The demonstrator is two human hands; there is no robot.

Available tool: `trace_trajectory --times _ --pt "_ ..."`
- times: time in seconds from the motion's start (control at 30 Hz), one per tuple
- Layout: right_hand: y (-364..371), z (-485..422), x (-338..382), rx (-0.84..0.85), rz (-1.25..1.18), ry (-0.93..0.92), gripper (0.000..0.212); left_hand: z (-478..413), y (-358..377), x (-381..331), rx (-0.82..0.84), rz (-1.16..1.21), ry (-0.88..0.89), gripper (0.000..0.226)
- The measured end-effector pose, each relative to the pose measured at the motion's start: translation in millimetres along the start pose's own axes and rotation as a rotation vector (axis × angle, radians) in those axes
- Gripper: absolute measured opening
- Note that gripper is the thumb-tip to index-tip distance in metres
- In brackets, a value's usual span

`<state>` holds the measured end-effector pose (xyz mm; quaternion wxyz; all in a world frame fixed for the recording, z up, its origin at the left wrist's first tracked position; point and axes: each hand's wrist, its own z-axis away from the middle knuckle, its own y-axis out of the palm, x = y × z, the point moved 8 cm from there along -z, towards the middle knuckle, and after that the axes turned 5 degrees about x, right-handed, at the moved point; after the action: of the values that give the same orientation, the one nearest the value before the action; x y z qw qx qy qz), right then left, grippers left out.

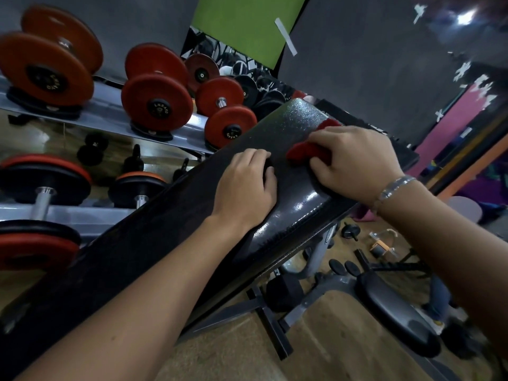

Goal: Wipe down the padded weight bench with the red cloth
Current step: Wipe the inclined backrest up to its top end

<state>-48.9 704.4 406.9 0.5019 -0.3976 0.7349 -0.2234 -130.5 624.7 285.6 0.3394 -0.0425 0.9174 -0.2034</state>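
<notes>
1. Right grip [354, 160]: fingers curled round the bunched red cloth [305, 151], pressing it onto the pad of the weight bench [288, 125]. The cloth sits near the raised far end, toward the pad's right edge.
2. Left grip [247, 182]: resting on the pad just beside the cloth, fingers loosely bent, grasping nothing. Reads as a brace.
3. Step in hand, my read: wiping the upper section. The long run of pad toward the camera probably needs doing too; the sheen alone doesn't confirm it.
4. Spread the cloth flat under the palm rather than wadded. That gives more contact per pass and no bare knuckles dragging on vinyl.
5. Stroke lengthwise in overlapping lanes, from the far end to the near end, so dirt moves one way.
6. Wrap each lane over the rolled side edges and run along the stitched seam [277, 237]; grime likely collects there.
7. The pad is inclined, so a brace helps. Place the left grip on unwiped pad ahead of the cloth, never back on cleaned surface.
8. Dumbbells [156, 103] are racked near the left side; watch the elbow on left-edge passes.
</notes>
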Motion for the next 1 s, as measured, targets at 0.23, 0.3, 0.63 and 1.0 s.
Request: trace_trajectory --times 0.23,0.3,0.63,1.0 --pt "11 -9 22 0.089 -0.007 -0.076 0.04 -2 -3 3 0.003 -0.004 0.015 0.031" --pt "4 -6 8 0.063 0.003 -0.052 0.037 -1 -4 4 0.006 -0.002 0.005 0.032" --pt "3 -20 4 0.102 0.056 -0.063 0.038 -8 -13 21 0.074 0.153 -0.037 0.032" --pt "20 -38 15 0.09 0.053 -0.07 0.033 -8 -6 33 0.058 0.097 -0.045 0.034"
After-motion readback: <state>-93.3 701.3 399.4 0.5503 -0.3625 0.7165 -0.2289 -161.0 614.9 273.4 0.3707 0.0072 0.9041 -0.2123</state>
